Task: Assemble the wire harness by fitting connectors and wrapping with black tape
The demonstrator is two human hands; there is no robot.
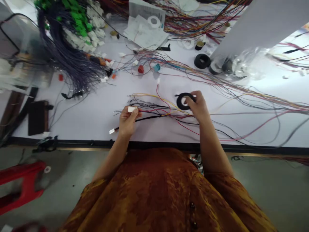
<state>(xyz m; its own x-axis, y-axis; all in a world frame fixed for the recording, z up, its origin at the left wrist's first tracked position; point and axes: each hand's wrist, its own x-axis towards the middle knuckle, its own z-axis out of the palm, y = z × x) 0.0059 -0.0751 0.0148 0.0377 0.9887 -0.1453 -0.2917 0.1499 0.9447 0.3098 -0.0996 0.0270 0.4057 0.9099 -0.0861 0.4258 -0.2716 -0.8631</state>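
My left hand [127, 120] pinches a white connector [132, 109] at the end of some wires, close to the table's front edge. Below that hand, a second white connector [112, 131] ends a black-wrapped branch of the wire harness [165, 114]. Loose black, yellow and red wire ends fan out from the harness beside my fingers. My right hand [199, 108] grips a roll of black tape [183, 101], its thumb over the ring and the roll held above the wires. One red wire runs up to a small white connector [158, 81].
Dark wires with green and white connectors [74, 19] are heaped at the back left. Long wires [229, 83] stretch off to the right. Another black tape roll [202, 61] lies near a grey panel [256, 29]. A black phone-like object [38, 117] rests at left.
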